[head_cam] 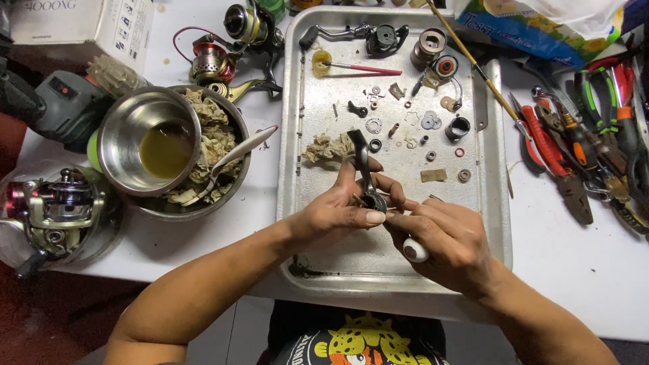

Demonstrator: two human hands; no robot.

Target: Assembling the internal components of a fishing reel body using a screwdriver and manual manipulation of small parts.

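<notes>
You held the dark reel part (367, 182), a small black body with a curved arm standing up from it, over the near middle of the metal tray (301, 203). Your left hand (338, 213) pinched its round base, the thumb lying across the front and the other fingers behind it. Your right hand (449, 236) was closed around a tool with a white handle end (415, 251), and its fingertips met the part from the right; the tip of the tool was hidden, so I cannot tell where it touched. In my judgement, it was wise that you kept the work low above the tray, so that a dropped screw would land inside, and you needed a steady left grip while the right hand turned gently. The tray held many small pieces in its far half: washers (373, 125), rings, a crank handle (338, 32), a spool piece (428, 46), a small brush (358, 67) and a crumpled wipe (328, 147). On the tabletop (581, 270) to the left, a steel bowl (128, 118) with yellowish oil (164, 150) sat inside a bigger bowl (233, 186) full of used wipes. At the near left, a whole fishing reel (57, 209) lay in a clear round container (111, 230). Pliers and cutters (574, 149) lay at the right.
</notes>
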